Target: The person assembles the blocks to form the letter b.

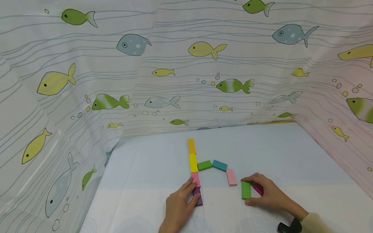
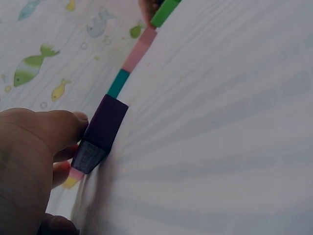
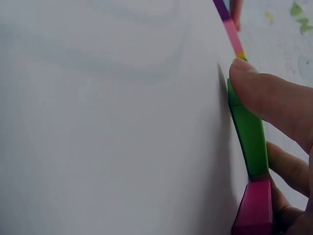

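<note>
Fingers (image 1: 187, 190) of left hand (image 1: 178, 204) extended, touching pink block (image 1: 196, 178) and purple block (image 1: 197, 190) on white counter (image 1: 140, 194); yellow block (image 1: 193, 162) and orange block (image 1: 191, 146) in line beyond. Then green block (image 1: 204, 165), teal block (image 1: 219, 165) and pale pink block (image 1: 231, 177) curving right. Rightmost, right hand (image 1: 269, 192) pinching second green block (image 1: 246, 190), magenta block (image 1: 258, 189) just beside.
</note>
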A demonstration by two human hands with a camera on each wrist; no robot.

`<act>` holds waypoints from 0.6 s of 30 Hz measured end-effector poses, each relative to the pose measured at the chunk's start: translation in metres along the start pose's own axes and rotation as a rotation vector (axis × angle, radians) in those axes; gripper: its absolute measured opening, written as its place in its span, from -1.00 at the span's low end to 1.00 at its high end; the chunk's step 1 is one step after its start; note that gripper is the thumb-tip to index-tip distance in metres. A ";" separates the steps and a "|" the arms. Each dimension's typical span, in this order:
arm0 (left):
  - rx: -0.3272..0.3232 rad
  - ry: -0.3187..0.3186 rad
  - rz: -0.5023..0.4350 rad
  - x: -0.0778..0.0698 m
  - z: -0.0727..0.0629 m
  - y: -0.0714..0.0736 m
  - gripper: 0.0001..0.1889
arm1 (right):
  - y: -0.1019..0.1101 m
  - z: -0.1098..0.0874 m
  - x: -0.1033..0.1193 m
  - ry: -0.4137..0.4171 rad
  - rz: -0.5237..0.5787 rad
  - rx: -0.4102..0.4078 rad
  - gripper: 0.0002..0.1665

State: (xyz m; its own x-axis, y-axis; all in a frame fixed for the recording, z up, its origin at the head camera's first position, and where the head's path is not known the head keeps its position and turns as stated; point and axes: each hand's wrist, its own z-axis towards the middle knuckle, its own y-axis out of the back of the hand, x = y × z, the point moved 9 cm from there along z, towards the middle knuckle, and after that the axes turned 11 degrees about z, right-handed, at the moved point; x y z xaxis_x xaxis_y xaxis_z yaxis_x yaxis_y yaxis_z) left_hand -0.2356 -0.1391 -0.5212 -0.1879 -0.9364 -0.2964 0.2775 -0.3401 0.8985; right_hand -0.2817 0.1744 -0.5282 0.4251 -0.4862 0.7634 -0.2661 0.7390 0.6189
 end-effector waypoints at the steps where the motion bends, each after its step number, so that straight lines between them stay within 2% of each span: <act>1: -0.002 -0.002 0.000 0.000 0.000 0.000 -0.52 | -0.002 0.000 0.002 0.003 -0.004 0.004 -0.20; 10: -0.038 -0.018 0.010 -0.002 -0.001 0.003 -0.54 | -0.020 -0.002 0.022 0.079 0.005 -0.007 -0.18; 18: -0.029 -0.022 -0.005 -0.002 0.000 0.006 -0.54 | -0.025 -0.001 0.029 0.037 -0.027 0.029 -0.13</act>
State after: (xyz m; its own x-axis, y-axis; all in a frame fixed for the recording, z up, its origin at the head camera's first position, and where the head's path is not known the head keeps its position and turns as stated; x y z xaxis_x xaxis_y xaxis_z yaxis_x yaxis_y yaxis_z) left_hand -0.2336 -0.1390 -0.5156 -0.2099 -0.9327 -0.2932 0.3037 -0.3473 0.8872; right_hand -0.2619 0.1422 -0.5216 0.4642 -0.4874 0.7396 -0.2790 0.7120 0.6443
